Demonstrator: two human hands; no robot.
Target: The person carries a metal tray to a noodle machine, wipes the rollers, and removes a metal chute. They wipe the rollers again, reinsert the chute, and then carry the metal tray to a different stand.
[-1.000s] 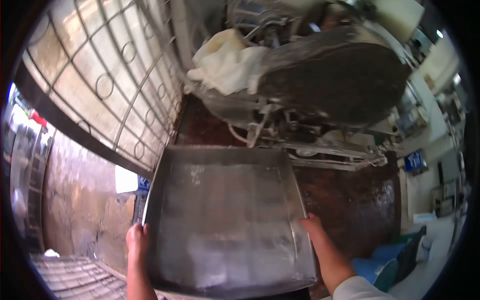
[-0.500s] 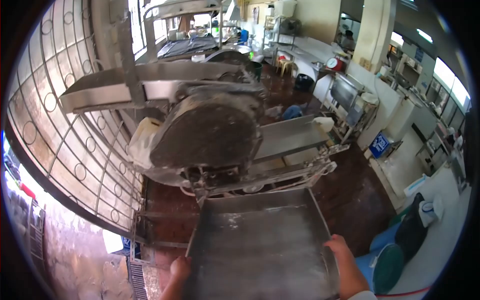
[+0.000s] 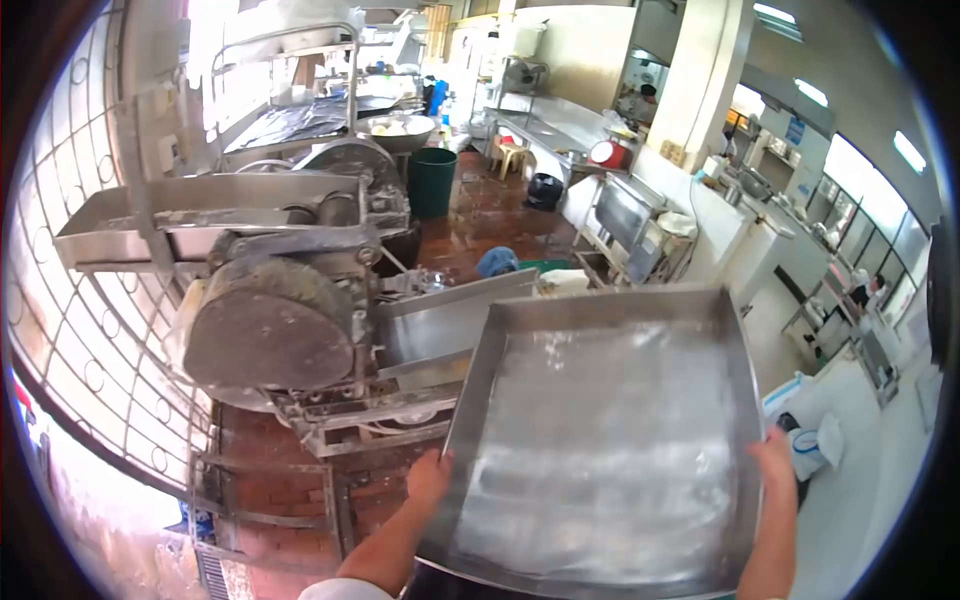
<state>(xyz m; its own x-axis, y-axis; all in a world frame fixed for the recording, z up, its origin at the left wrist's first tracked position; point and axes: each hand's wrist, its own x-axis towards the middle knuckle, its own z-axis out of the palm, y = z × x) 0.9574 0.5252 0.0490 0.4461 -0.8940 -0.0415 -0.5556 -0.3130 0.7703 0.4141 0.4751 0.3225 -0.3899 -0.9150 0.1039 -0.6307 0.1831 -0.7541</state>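
Note:
A large shallow metal tray (image 3: 600, 420) is held up in front of me, with whitish smears on its bare bottom. My left hand (image 3: 430, 478) is closed on its left wall, about midway along. On the opposite wall, my right hand (image 3: 770, 460) grips the edge, fingers partly hidden behind the metal. The tray's far left corner overlaps the metal chute (image 3: 445, 318) of a big machine (image 3: 275, 325) in this view.
The machine with its long trough (image 3: 200, 215) stands at left beside a barred window (image 3: 75, 250). A low metal frame (image 3: 265, 500) sits on the red tiled floor. Farther back are a green bin (image 3: 432, 185), a red scale (image 3: 607, 153) and a person (image 3: 640, 103).
The tray has come up and to the right with both my hands on it. My view has swung right, so the machine now sits farther left.

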